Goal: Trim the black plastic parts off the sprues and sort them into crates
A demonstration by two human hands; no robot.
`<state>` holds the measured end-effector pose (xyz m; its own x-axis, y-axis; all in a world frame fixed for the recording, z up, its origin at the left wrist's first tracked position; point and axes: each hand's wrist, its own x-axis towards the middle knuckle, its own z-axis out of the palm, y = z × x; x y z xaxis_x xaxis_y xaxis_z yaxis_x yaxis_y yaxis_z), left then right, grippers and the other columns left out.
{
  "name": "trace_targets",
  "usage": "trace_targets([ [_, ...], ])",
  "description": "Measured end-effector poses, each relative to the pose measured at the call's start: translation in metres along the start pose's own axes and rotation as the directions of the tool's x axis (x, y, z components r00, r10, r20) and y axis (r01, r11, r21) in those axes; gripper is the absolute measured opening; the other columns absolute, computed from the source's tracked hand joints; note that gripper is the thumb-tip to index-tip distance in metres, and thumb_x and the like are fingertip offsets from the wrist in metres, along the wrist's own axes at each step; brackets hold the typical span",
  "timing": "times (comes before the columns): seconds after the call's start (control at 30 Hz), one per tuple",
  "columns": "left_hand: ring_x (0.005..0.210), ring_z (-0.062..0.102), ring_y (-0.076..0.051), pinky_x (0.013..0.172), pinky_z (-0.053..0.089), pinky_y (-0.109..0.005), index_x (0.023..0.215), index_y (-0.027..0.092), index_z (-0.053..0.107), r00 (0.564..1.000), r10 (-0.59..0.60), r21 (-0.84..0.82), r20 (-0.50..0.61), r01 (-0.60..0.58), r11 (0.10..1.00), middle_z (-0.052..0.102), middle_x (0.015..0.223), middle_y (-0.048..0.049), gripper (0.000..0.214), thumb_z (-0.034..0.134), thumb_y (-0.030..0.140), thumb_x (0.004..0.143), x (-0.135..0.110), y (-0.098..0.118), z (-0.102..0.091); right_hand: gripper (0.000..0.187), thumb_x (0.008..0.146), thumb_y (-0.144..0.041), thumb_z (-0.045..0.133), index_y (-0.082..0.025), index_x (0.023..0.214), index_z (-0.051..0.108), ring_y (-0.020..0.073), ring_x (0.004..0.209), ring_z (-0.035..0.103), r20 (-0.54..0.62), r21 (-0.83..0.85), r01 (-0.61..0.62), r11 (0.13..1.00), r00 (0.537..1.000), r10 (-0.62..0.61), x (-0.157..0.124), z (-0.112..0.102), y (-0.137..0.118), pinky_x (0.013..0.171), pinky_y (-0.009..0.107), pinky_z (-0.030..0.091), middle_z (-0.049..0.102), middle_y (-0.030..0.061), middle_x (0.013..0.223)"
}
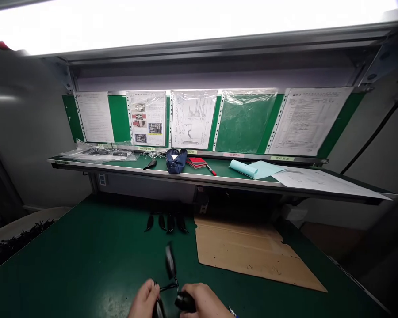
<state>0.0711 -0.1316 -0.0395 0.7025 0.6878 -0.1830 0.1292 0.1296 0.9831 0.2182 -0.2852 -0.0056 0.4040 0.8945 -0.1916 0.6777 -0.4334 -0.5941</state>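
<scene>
At the bottom edge, my left hand (145, 300) is closed around a thin black curved part (159, 307). Beside it my right hand (202, 301) grips a dark rounded object (185, 302), and a thin black wire (169, 287) loops between the two hands. A blurred black blade-shaped part (170, 260) stands just above my hands. Several similar black curved parts (167, 222) lie in a row further back on the green table (96, 251).
A brown cardboard sheet (248, 251) lies to the right. A tray of black parts (13, 243) sits at the left edge. The shelf (219, 179) carries a blue cap (176, 160), red cards (196, 162), light blue paper (255, 169), and plastic bags (99, 152). Document sleeves (192, 118) hang behind.
</scene>
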Motion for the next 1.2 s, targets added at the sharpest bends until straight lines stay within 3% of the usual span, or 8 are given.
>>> trace_targets([
  [0.07, 0.056, 0.036, -0.010, 0.054, 0.030, -0.023, 0.060, 0.019, 0.043, 0.997, 0.040, 0.024, -0.069, -0.038, 0.999, 0.038, 0.059, 0.0056, 0.046, 0.063, 0.058, 0.074, 0.012, 0.002, -0.017, 0.026, 0.063, -0.039, 0.074, -0.026, 0.085, 0.070, 0.0183, 0.074, 0.065, 0.110, -0.114, 0.060, 0.992, 0.993, -0.047, 0.001, 0.001, -0.003, 0.058, 0.020, 0.039, 0.071, -0.0013, 0.082],
  [0.17, 0.055, 0.032, -0.011, 0.054, 0.026, -0.023, 0.061, 0.020, 0.042, 0.987, 0.050, 0.055, -0.152, -0.042, 0.998, 0.033, 0.059, 0.0059, 0.048, 0.053, 0.064, 0.077, 0.020, 0.006, -0.043, 0.032, 0.059, -0.038, 0.078, -0.027, 0.087, 0.069, 0.0220, 0.081, 0.065, 0.062, -0.253, 0.040, 0.967, 0.998, -0.025, 0.006, 0.008, -0.002, 0.067, 0.025, 0.039, 0.070, -0.0001, 0.087],
  [0.43, 0.067, 0.048, -0.013, 0.061, 0.036, -0.021, 0.074, 0.020, 0.054, 0.988, -0.027, 0.073, -0.151, 0.038, 0.997, 0.052, 0.071, 0.0028, 0.035, 0.055, 0.055, 0.079, 0.005, -0.007, -0.072, 0.032, 0.085, -0.038, 0.054, -0.026, 0.115, 0.055, 0.0243, 0.100, 0.056, -0.144, -0.262, -0.182, 0.948, 0.978, 0.148, -0.007, 0.024, 0.053, 0.080, 0.033, 0.034, 0.060, 0.0069, 0.107],
  [0.8, 0.055, 0.031, -0.011, 0.051, 0.027, -0.021, 0.073, 0.021, 0.047, 0.984, -0.116, 0.200, 0.135, 0.087, 0.976, 0.038, 0.062, 0.0058, 0.036, 0.046, 0.055, 0.085, -0.008, 0.011, -0.035, 0.051, 0.062, -0.044, 0.080, -0.028, 0.106, 0.060, 0.0256, 0.098, 0.053, -0.073, -0.294, -0.049, 0.955, 0.997, 0.028, -0.022, 0.058, 0.046, 0.085, 0.035, 0.037, 0.059, 0.0045, 0.101],
  [0.9, 0.055, 0.029, -0.012, 0.052, 0.027, -0.022, 0.070, 0.021, 0.048, 0.972, -0.098, 0.280, 0.215, 0.034, 0.959, 0.036, 0.059, 0.0059, 0.036, 0.045, 0.053, 0.086, -0.008, 0.024, -0.025, 0.072, 0.060, -0.054, 0.078, -0.027, 0.121, 0.051, 0.0276, 0.104, 0.049, -0.151, -0.266, -0.086, 0.960, 0.987, 0.046, -0.029, 0.044, 0.040, 0.087, 0.037, 0.037, 0.054, 0.0075, 0.112],
  [1.03, 0.059, 0.036, -0.013, 0.056, 0.028, -0.023, 0.064, 0.020, 0.050, 0.943, -0.058, 0.369, 0.329, -0.072, 0.927, 0.045, 0.061, 0.0042, 0.033, 0.052, 0.047, 0.084, -0.013, 0.044, -0.006, 0.062, 0.074, -0.037, 0.071, -0.026, 0.129, 0.044, 0.0287, 0.118, 0.040, -0.251, -0.329, 0.041, 0.943, 0.959, -0.129, -0.038, 0.008, 0.025, 0.099, 0.041, 0.029, 0.045, 0.0107, 0.127],
  [1.13, 0.060, 0.041, -0.015, 0.058, 0.029, -0.024, 0.062, 0.021, 0.054, 0.900, -0.043, 0.396, 0.434, -0.148, 0.906, 0.052, 0.061, 0.0036, 0.028, 0.057, 0.042, 0.081, -0.017, 0.060, 0.009, 0.042, 0.076, -0.021, 0.065, -0.027, 0.116, 0.056, 0.0269, 0.114, 0.045, -0.056, -0.401, 0.270, 0.875, 0.946, -0.318, -0.039, -0.008, 0.016, 0.098, 0.041, 0.028, 0.054, 0.0081, 0.119],
  [1.2, 0.062, 0.044, -0.016, 0.061, 0.030, -0.025, 0.061, 0.022, 0.058, 0.867, -0.046, 0.387, 0.496, -0.173, 0.905, 0.055, 0.061, 0.0030, 0.024, 0.062, 0.038, 0.078, -0.019, 0.068, 0.015, 0.026, 0.075, -0.019, 0.063, -0.026, 0.100, 0.063, 0.0212, 0.096, 0.055, 0.156, -0.286, 0.365, 0.886, 0.930, -0.333, -0.038, -0.010, 0.016, 0.086, 0.032, 0.036, 0.063, 0.0028, 0.100],
])
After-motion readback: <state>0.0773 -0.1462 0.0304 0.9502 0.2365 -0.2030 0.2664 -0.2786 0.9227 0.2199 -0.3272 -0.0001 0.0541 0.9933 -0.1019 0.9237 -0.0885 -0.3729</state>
